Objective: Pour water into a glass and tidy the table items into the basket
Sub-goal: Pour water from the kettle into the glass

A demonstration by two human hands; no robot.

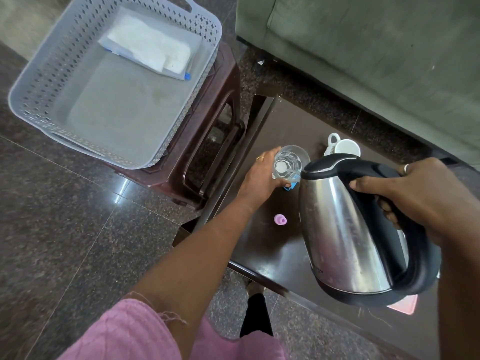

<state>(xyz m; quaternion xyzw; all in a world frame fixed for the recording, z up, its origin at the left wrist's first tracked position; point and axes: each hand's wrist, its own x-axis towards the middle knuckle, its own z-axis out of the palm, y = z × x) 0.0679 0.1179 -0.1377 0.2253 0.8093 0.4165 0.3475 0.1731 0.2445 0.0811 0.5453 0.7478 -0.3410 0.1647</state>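
Observation:
A clear glass (288, 163) stands on the dark table (272, 245), and my left hand (262, 178) grips its left side. My right hand (413, 193) holds the black handle of a steel kettle (348, 229), lifted and tilted with its spout at the glass rim. Some water shows in the glass. A pale grey basket (39, 81) sits on a brown stool at the upper left, holding white tissue (153, 48) and a pen. A small pink cap (280, 219) lies on the table below the glass. A white cup (345, 146) stands behind the kettle.
A brown plastic stool (207, 152) stands between basket and table. A green sofa (363, 48) fills the upper right. Something small and blue (289, 187) peeks out under the glass. A pink object (405, 305) lies under the kettle's base. Polished stone floor surrounds it all.

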